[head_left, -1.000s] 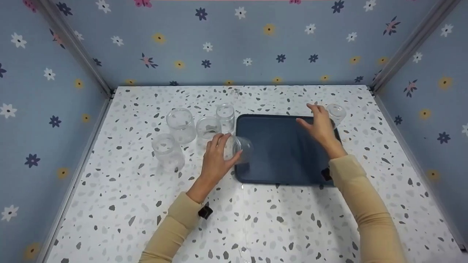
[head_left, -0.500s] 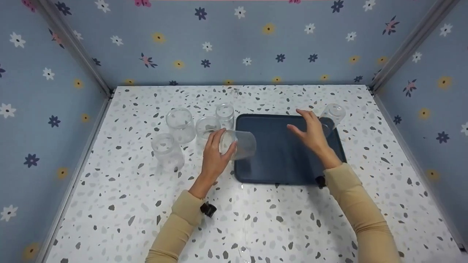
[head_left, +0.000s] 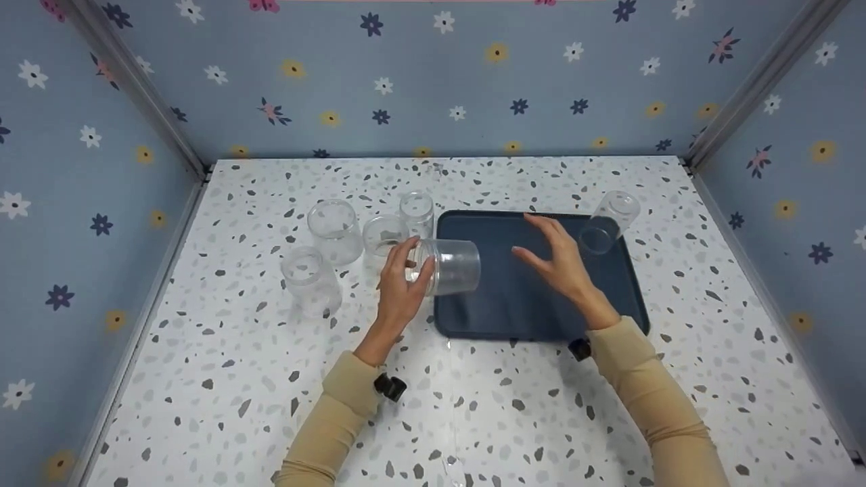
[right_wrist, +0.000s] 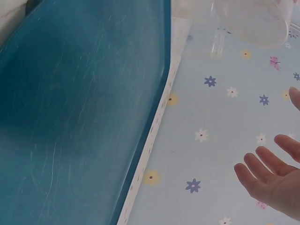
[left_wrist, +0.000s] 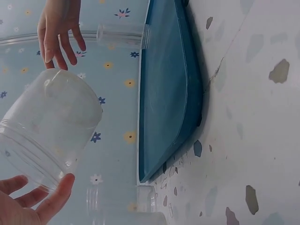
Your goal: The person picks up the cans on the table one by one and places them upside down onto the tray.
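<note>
My left hand point(head_left: 399, 284) grips a clear plastic jar point(head_left: 459, 266) by its threaded mouth end. The jar lies tipped on its side in the air, its base pointing right over the left part of a dark blue tray point(head_left: 521, 311). In the left wrist view the fingers and thumb curl round the threaded rim of the jar point(left_wrist: 61, 108). My right hand point(head_left: 565, 264) hovers over the tray's right half, fingers spread and holding nothing. Behind it, a slim clear jar point(head_left: 609, 223) stands upside down at the tray's back right corner.
Left of the tray stand several clear jars: a wide one point(head_left: 335, 233), a low one point(head_left: 383, 237), a narrow one point(head_left: 417, 211) and a tall one point(head_left: 311, 281). Flower-patterned panels point(head_left: 433, 81) wall in the speckled table point(head_left: 514, 419) at back and sides.
The jar in my left hand has turned so its base points right and its mouth left. My right hand has moved left, away from the slim jar, over the tray.
</note>
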A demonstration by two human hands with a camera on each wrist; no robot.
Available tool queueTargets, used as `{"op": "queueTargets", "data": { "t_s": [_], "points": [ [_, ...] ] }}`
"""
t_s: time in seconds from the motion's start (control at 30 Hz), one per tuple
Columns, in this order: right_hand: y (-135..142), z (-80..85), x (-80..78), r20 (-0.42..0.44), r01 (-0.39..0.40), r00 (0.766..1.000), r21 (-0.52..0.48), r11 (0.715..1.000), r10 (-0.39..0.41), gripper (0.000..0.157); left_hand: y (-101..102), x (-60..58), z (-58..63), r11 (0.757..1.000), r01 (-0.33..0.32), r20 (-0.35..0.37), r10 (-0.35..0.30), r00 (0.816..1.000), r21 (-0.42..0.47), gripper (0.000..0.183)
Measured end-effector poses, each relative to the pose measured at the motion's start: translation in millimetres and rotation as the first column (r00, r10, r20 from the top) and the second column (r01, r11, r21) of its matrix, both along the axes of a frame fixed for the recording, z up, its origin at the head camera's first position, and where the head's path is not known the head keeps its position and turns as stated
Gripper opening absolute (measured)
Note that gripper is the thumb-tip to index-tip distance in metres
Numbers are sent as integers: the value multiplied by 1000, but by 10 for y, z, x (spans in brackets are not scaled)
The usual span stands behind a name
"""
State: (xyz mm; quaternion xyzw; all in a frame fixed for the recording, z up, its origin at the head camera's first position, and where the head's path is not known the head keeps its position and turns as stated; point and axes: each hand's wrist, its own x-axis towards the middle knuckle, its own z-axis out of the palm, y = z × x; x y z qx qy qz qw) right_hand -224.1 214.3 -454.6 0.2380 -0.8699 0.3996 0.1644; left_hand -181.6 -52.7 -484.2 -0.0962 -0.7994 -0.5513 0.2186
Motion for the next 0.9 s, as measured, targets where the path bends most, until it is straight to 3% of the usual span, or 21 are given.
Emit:
{"op": "queueTargets", "data": {
  "t_s": [0.27,0.5,0.7,0.9],
  "points": [
    [-81,11,138,33,-57,998,-76,996,59,55,41,15,19,987,96,-26,-94,995,129,37],
    [-276,335,444,73,-106,991,-127,986,115,50,109,196,337,967,142,-83,-127,988,210,33],
    [-331,355,526,77,-175,979,-176,969,191,49,133,204,332,958,176,-139,-147,979,227,34],
    [-359,331,563,120,-233,957,-232,944,266,50,160,218,320,954,184,-131,-156,979,237,34]
  ]
}}
